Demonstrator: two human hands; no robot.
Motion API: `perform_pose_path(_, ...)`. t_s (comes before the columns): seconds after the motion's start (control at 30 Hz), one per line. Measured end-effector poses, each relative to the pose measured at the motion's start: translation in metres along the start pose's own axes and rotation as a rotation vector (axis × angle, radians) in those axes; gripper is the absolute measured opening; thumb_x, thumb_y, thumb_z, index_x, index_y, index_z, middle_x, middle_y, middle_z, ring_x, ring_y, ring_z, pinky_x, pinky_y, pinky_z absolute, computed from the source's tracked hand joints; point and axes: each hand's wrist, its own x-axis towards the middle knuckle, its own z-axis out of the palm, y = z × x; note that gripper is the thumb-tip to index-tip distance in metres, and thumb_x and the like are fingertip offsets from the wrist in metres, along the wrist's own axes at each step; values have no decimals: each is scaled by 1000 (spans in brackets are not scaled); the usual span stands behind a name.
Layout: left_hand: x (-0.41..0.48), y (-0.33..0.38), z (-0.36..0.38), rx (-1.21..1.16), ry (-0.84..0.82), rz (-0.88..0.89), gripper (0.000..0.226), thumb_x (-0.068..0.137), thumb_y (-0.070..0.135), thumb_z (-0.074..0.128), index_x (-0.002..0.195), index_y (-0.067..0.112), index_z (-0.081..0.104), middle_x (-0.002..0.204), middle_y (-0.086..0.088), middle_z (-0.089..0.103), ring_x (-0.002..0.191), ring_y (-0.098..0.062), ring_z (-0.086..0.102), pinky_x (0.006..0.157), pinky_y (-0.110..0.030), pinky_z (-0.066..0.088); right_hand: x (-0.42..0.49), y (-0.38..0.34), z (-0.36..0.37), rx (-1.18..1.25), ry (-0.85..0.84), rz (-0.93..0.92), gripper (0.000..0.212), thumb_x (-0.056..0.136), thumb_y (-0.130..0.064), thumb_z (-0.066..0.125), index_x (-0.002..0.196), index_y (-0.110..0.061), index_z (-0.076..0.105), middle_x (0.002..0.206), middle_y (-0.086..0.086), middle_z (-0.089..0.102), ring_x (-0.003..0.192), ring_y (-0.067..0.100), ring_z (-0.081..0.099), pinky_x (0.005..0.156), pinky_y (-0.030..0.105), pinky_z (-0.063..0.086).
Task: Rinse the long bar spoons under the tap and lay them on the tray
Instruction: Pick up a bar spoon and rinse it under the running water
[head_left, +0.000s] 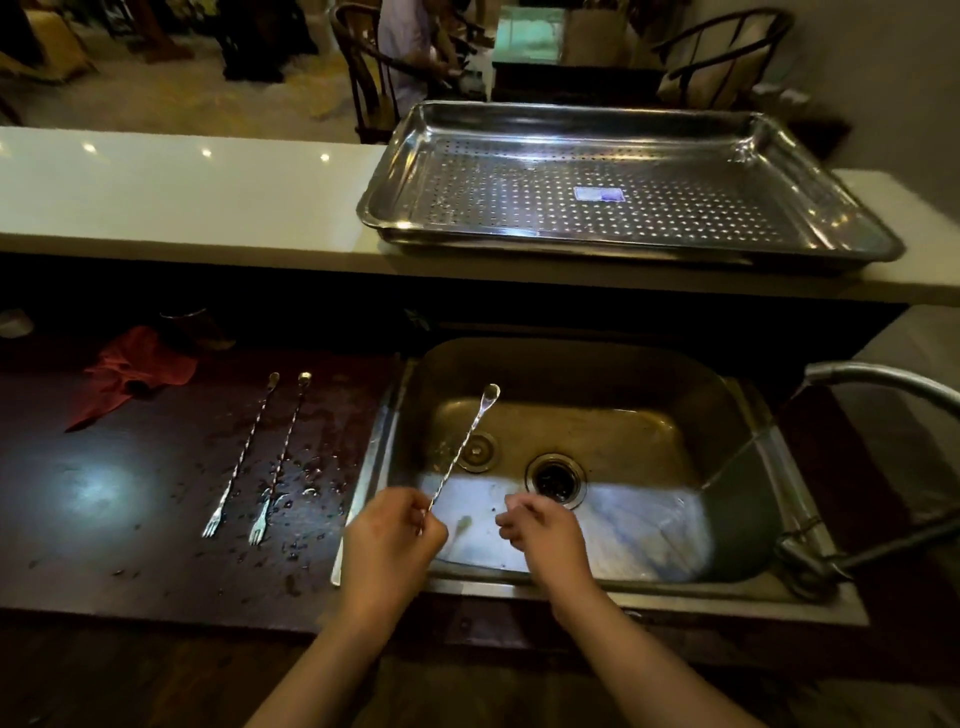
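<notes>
a dim room. a pale glossy counter (182, 192) runs across, small lights mirrored on it. below lies a dark wooden worktop (104, 561), wet in spots, with one bright glare patch. beyond are a light floor (234, 98), a dark curved-back chair (358, 78), a second chair (727, 47) and a plain wall (893, 78) at right.

Left hand (395, 535) pinches one bar spoon (462, 447) over the sink (571, 374), right hand (540, 530) curled, holding nothing. Two more spoons (242, 453) lie on the wet counter (104, 519).
</notes>
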Motion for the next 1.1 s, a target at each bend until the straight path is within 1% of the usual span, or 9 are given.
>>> perform_pose_path(0.1, -18, 26, 6, -3, -36, 18, 13, 69, 9, 74, 78, 17, 69, 70, 6, 63, 63, -11, 58, 60, -29, 47, -6, -10, -32, 202, 23, 50, 17, 100, -24, 59, 97, -15, 73, 86, 8, 78, 73, 16, 73, 74, 29, 61)
perform_pose_path(0.23, -42, 51, 18, -18, -117, 77, 16, 68, 8, 76, 76, 20, 68, 69, 9, 61, 60, -6, 57, 57, -25, 44, -8, -29, -67, 463, 44, 62, 26, 103, -29, 54, 106, -8, 70, 92, 15, 79, 77, 23, 75, 73, 33, 62)
perform_pose_path(0.37, -60, 69, 33, -23, -190, 116, 23, 63, 8, 80, 75, 23, 67, 66, 12, 57, 57, -2, 55, 55, -23, 45, -10, -49, -93, 607, 40, 23, 30, 103, -32, 54, 103, -6, 68, 85, 13, 79, 70, 21, 75, 63, 29, 62)
perform_pose_path(0.43, -64, 79, 40, -11, -205, 125, 26, 60, 7, 81, 74, 24, 67, 66, 13, 57, 58, -3, 55, 55, -25, 47, -9, -51, -107, 627, 52, 15, 27, 103, -28, 53, 99, -5, 67, 79, 12, 78, 64, 19, 74, 59, 28, 62)
perform_pose_path(0.53, -66, 95, 52, -5, -226, 161, 27, 59, 4, 81, 74, 23, 68, 66, 11, 59, 60, -6, 57, 55, -29, 49, -5, -43, -131, 637, 86, 40, 25, 103, -23, 54, 100, -2, 66, 86, 19, 76, 66, 24, 73, 64, 32, 64)
perform_pose_path(0.7, -63, 106, 72, -12, -306, 183, 26, 61, 5, 82, 76, 23, 70, 70, 11, 63, 60, -3, 57, 56, -17, 44, 7, -29, -164, 626, 158, 65, 20, 102, -19, 58, 97, -1, 67, 73, 15, 72, 63, 23, 73, 59, 30, 62)
perform_pose_path(0.87, -46, 107, 90, -10, -340, 276, 36, 52, 3, 86, 74, 26, 69, 66, 12, 61, 65, -6, 56, 52, -18, 45, 18, -24, -172, 566, 276, 65, 14, 94, -18, 70, 94, -5, 73, 86, 24, 75, 67, 21, 73, 63, 30, 61)
perform_pose_path(0.97, -29, 97, 94, -20, -371, 361, 42, 50, 7, 84, 76, 32, 63, 66, 13, 59, 65, -6, 54, 52, -16, 41, 19, -25, -167, 525, 382, 75, 6, 93, -12, 70, 89, -8, 73, 89, 25, 75, 68, 23, 73, 63, 30, 61)
perform_pose_path(1.1, -12, 89, 93, -56, -447, 432, 48, 45, 7, 88, 76, 32, 61, 68, 15, 58, 62, -6, 55, 53, -17, 41, 20, -28, -160, 540, 469, 113, 8, 94, -4, 66, 87, -4, 72, 88, 28, 74, 69, 26, 70, 64, 32, 62)
